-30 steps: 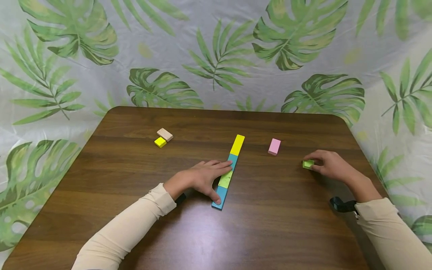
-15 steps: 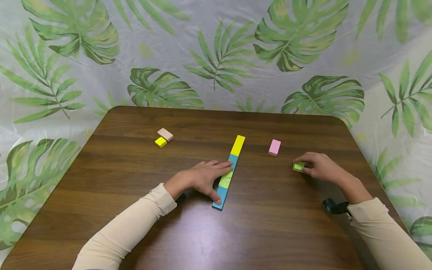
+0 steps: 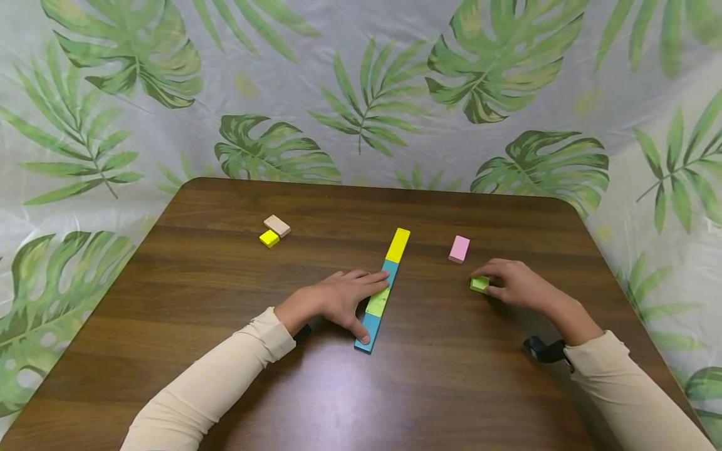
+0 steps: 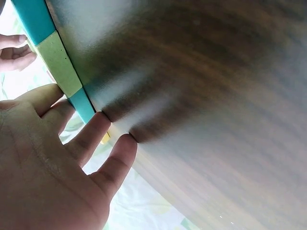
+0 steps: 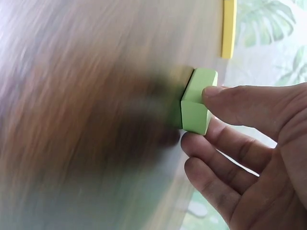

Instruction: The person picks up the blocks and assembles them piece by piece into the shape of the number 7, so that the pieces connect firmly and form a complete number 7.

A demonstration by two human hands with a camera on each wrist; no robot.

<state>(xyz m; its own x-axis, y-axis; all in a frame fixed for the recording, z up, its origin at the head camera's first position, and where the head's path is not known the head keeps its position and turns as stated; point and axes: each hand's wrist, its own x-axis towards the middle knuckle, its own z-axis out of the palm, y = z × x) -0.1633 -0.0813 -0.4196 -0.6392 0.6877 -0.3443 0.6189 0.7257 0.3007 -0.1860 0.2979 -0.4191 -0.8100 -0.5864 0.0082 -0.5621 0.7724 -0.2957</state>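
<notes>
My left hand (image 3: 344, 297) rests along a straight row of flat blocks, its fingertips at the upper blue block (image 3: 390, 268) and its thumb on the lower blue block (image 3: 368, 332). A light green block (image 3: 378, 302) lies between those two, and a yellow block (image 3: 398, 244) forms the row's far end. In the left wrist view the fingers (image 4: 88, 136) are spread and extended, some touching the table. To the right of the row, my right hand (image 3: 519, 285) pinches a separate green block (image 5: 194, 115) between thumb and fingers, low at the table surface.
A pink block (image 3: 459, 249) lies just beyond my right hand. Farther left, a small yellow block (image 3: 269, 238) touches a plain wooden block (image 3: 277, 225). The brown table (image 3: 225, 263) ends at a leaf-patterned cloth (image 3: 372, 81).
My right hand has moved left across the table with the green block, closer to the row. The left hand and the row stay where they were.
</notes>
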